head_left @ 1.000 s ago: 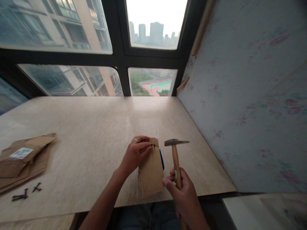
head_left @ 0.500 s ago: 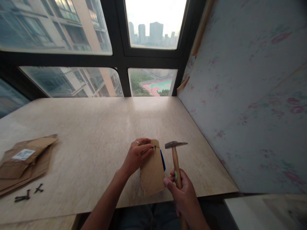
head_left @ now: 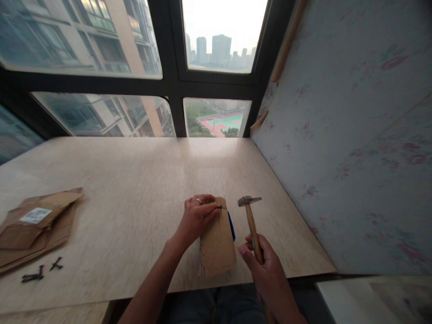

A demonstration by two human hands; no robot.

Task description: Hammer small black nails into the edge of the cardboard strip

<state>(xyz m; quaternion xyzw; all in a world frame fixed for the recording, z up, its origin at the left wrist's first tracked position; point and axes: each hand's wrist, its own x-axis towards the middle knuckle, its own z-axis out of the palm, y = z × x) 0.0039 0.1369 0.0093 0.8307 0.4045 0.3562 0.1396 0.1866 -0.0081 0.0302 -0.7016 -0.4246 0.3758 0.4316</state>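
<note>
My left hand (head_left: 196, 217) pinches a small dark nail (head_left: 219, 208) upright against the top of a brown cardboard piece (head_left: 218, 245) lying on the table, with a blue object (head_left: 231, 225) showing under its right edge. My right hand (head_left: 266, 274) grips the wooden handle of a hammer (head_left: 251, 220). The steel hammer head is raised just right of the nail, apart from it.
The pale wooden table (head_left: 141, 180) runs back to dark-framed windows. Folded brown cardboard packaging with a white label (head_left: 33, 225) lies at the left, and several loose dark nails (head_left: 37, 272) lie in front of it. A floral-patterned wall (head_left: 354, 135) borders the table on the right.
The hammer has tilted so its head looks narrower and sits slightly further right. My left hand still pinches the nail on the cardboard. The view shifted a little.
</note>
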